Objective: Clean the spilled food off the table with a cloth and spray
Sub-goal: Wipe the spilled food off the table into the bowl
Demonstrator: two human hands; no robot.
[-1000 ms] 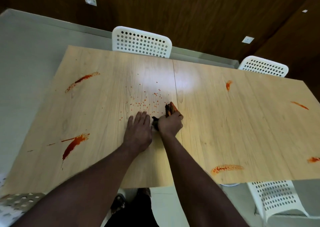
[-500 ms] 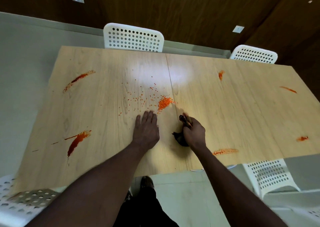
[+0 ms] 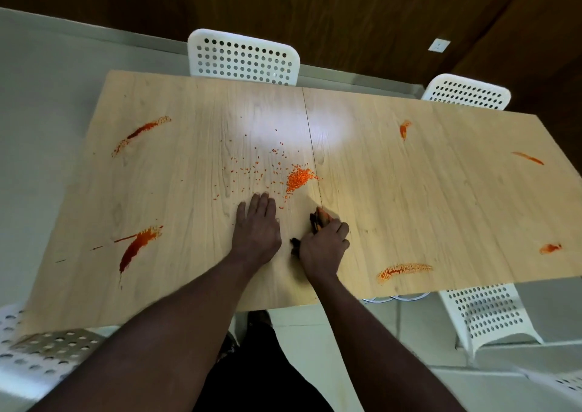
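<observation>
Dark wood walls stand behind a big light table (image 3: 409, 210) with white chairs (image 3: 242, 57) around it. Red sauce smears (image 3: 138, 248) lie on many parts of the table. The left hand (image 3: 256, 232) lies flat on the table, fingers (image 3: 263, 205) straight and close together. The right hand (image 3: 322, 249) is just beside it, fingers curled tight round a dark bunched cloth (image 3: 317, 219) that touches the table. A small heap of orange bits (image 3: 299, 178) sits just past both hands. It looks like the wiping step. Next the cloth should scoop the bits gently, so none scatter. No spray bottle shows

table (image 3: 409, 191) pale woodgrain | spill (image 3: 299, 178) orange | chairs (image 3: 242, 57) white, perforated
</observation>
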